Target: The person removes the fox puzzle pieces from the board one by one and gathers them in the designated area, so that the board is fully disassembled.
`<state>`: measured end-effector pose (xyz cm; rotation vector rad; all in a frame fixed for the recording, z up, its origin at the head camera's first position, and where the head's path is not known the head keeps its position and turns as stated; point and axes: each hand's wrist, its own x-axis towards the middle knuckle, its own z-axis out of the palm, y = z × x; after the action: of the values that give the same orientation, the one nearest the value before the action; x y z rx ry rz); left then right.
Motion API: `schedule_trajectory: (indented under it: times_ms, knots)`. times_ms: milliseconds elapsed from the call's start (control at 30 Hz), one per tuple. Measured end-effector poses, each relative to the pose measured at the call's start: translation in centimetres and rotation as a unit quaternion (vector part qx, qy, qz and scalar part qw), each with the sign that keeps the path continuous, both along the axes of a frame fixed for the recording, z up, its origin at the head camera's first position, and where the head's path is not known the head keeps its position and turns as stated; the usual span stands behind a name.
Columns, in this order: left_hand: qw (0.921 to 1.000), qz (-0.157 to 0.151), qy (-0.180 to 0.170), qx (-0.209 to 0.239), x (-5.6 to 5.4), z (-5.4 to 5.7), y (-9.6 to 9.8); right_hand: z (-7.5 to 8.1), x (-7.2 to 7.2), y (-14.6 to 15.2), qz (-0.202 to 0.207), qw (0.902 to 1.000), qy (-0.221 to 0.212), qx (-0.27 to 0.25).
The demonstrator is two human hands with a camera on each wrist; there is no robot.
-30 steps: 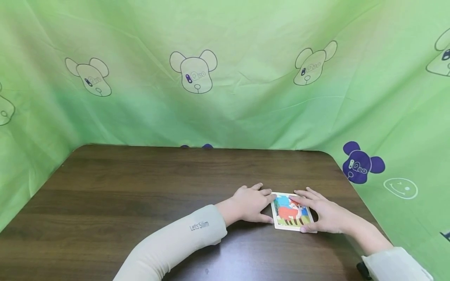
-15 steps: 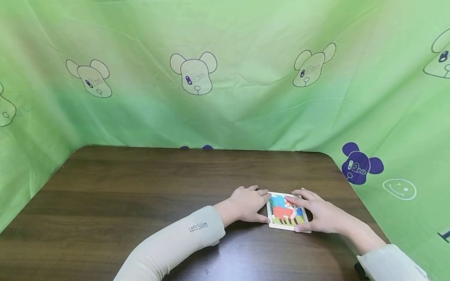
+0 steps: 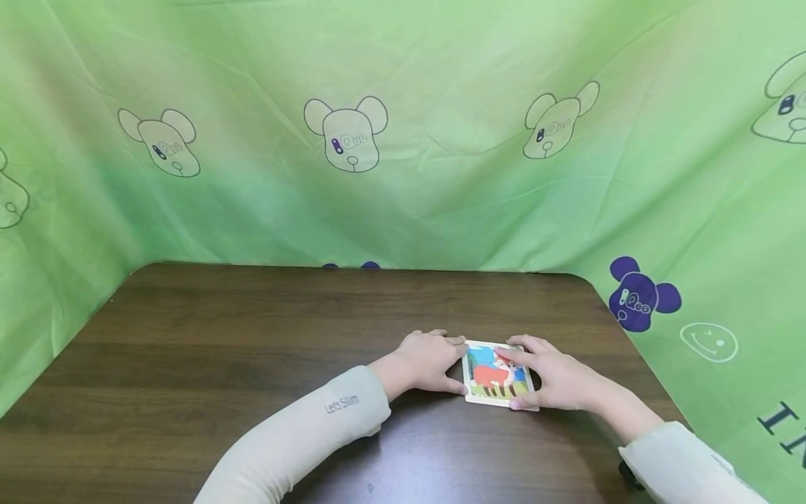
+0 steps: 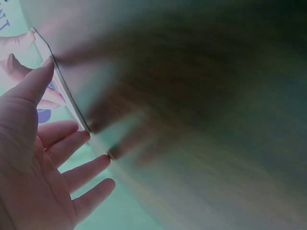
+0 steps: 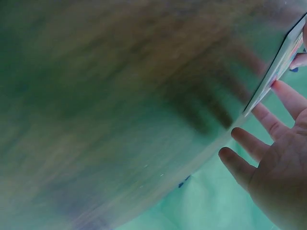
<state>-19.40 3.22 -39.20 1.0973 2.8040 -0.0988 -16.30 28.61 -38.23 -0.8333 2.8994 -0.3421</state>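
Note:
A small square board with a white rim and a picture of an orange fox (image 3: pixel 494 381) lies flat on the brown table. My left hand (image 3: pixel 425 360) is at its left side, fingers fairly straight, with fingertips and thumb right at the rim. From the right, my right hand (image 3: pixel 560 378) reaches over the board: the index finger rests on the picture and the thumb touches the lower right edge. In the left wrist view the board (image 4: pixel 72 103) shows edge-on beside the thumb. The right wrist view shows straight, spread fingers along the board's edge (image 5: pixel 276 72).
The dark wooden table (image 3: pixel 220 336) reaches back to a green curtain (image 3: pixel 441 196) printed with bear heads. The curtain also hangs along both sides. A long pale sleeve covers my left forearm (image 3: pixel 302 427).
The board has slid left across the table, with both hands moving along with it in the same pose. The view has also shifted slightly.

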Motion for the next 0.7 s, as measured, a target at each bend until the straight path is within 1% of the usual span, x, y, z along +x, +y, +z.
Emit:
schedule_trajectory:
  times_ms: [133,367,700]
  knots:
    - [0.9999,0.006,-0.007,0.006,-0.1,0.0,-0.7,-0.1,-0.3,-0.7,-0.001,1.0,-0.002,0.001]
    - [0.9996,0.014,-0.018,0.018,-0.3,0.4,-2.5,-0.3,-0.6,-2.2,0.006,0.9999,0.002,0.008]
    - [0.9992,0.022,-0.025,0.023,-0.5,0.3,-4.6,0.1,-1.0,-4.4,0.004,0.9994,0.003,0.034]
